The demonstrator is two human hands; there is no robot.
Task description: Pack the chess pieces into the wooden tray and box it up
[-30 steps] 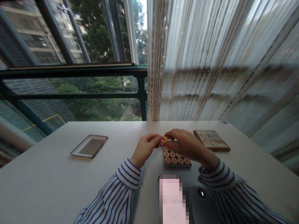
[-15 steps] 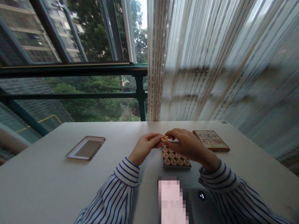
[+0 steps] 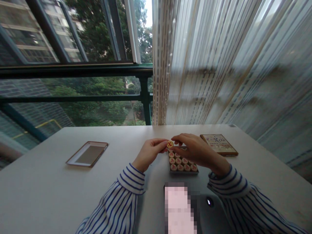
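Observation:
My left hand (image 3: 150, 153) pinches a round Chinese chess piece (image 3: 170, 144), pale with a red character, between thumb and fingers. Its marked face is turned towards me. Close on the right, my right hand (image 3: 195, 149) hovers with thumb and fingers apart and nothing between them. Beneath that hand lies an open box (image 3: 184, 173) with rows of red-lettered pieces (image 3: 180, 167). The right hand hides the box's far right part.
A decorated box lid (image 3: 218, 144) lies at the right back. On the left is a shallow rectangular tray or lid (image 3: 88, 153). A blurred-out pink panel (image 3: 179, 208) and a dark device with a lit spot (image 3: 209, 202) are near me. Curtains hang behind the table.
My right fingers have drawn slightly away from the piece, which stays in my left hand. The whole view has shifted a little.

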